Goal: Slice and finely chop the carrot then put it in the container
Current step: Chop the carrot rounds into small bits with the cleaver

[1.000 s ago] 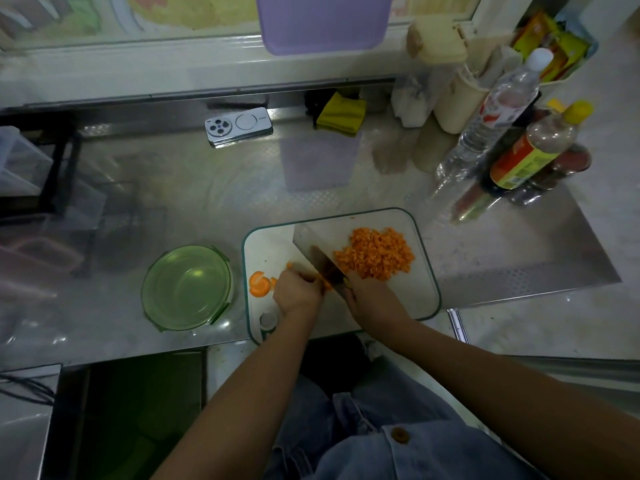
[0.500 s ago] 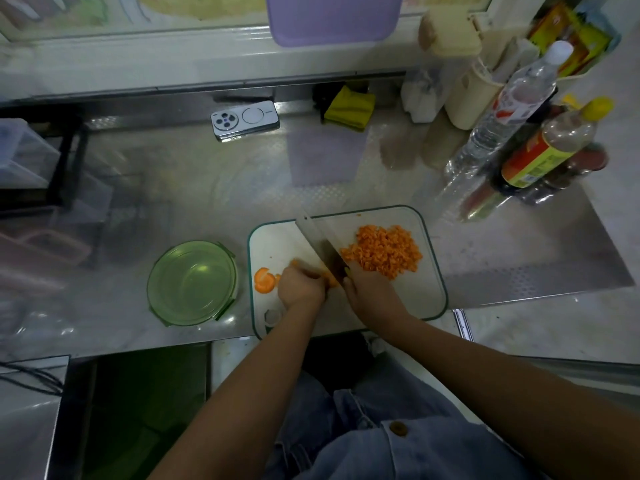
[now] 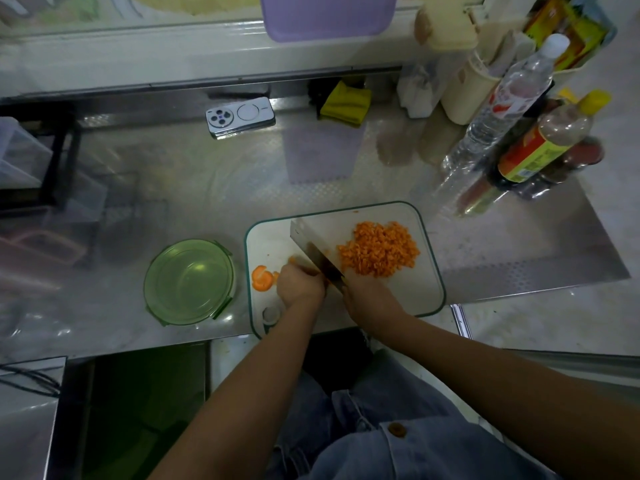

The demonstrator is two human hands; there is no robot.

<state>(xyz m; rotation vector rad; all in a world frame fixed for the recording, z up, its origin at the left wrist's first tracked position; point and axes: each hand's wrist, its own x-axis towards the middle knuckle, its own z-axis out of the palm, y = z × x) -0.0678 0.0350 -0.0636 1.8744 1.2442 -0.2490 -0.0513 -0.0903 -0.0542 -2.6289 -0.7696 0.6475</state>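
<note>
A white cutting board [image 3: 426, 292] with a green rim lies on the steel counter. A heap of finely chopped carrot [image 3: 379, 252] sits on its right half. A few carrot slices [image 3: 262, 278] lie at its left edge. My right hand [image 3: 369, 294] grips the handle of a cleaver [image 3: 313, 245], blade slanted across the board. My left hand [image 3: 299, 284] holds down a small carrot piece [image 3: 294, 260] just left of the blade, fingers curled over it. An empty green round container [image 3: 188, 282] stands left of the board.
A phone [image 3: 239, 116] lies at the back of the counter, a yellow cloth [image 3: 346, 103] beside it. Bottles [image 3: 540, 147] and a cream jar [image 3: 460, 91] crowd the back right. A purple lid [image 3: 327, 15] leans at the window. The counter edge runs just below the board.
The cleaver blade has tipped up and down over the carrot piece beside my left hand. Both hands stay in place; the camera view has shifted slightly.
</note>
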